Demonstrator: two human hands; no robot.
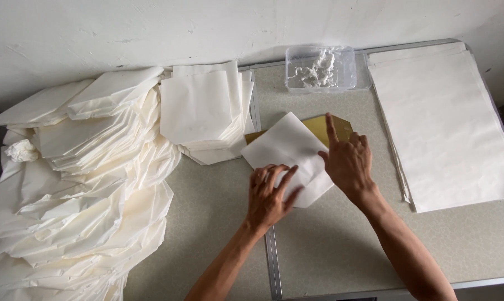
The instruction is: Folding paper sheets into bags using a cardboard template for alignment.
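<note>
Folded white paper sheet [288, 151] at table centre, lying over gold-coloured flat template [332, 127], pressed down by both hands. Legend, L to R:

Far L: large loose heap of folded cream paper bags [79, 184], spilling toward table edge. Next: neater stack of finished white paper bags [204, 111], just beside the sheet, corners nearly touching. Grey speckled tabletop [324, 239] w/ metal joint strip running under the L wrist.

L hand [268, 195]: flat, fingers spread, palm down on the sheet's lower edge; grasping nothing, pinning only. R hand [349, 161]: index finger extended onto the template edge, other fingers half curled, resting on sheet; no grip either.

Behind: clear plastic tub of white paste [320, 69]. Far R: stack of large flat white paper sheets [447, 128].

Risks, judged: sheet sliding off template if L palm pressure eases, giving a skewed crease; thin paper wrinkling or tearing under a dragged fingertip; paste on fingers smearing outer faces; heap at L slumping into the work area.
</note>
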